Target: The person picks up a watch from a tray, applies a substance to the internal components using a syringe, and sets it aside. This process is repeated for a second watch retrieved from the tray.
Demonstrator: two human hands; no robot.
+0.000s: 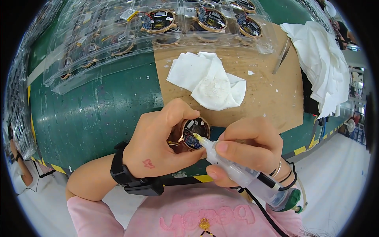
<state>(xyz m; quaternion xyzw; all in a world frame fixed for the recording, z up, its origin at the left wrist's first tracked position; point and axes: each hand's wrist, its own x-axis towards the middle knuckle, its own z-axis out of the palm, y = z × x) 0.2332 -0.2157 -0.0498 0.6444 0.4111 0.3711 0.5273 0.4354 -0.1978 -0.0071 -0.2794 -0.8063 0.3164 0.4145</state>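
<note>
A green workbench (98,114) with yellow-and-black edge tape carries a brown board (272,98). On the board lie a crumpled white tissue (209,81), metal tweezers (282,55) and a small white scrap (250,72). Clear plastic trays (118,43) of round circuit assemblies sit behind, a white cloth (319,59) at the right.

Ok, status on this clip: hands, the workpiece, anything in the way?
Left hand grips round copper-rimmed device, circuit board up. Right hand holds syringe dispenser, tip on the board. Crumpled white wipe lies behind, apart; nothing blocking.
</note>
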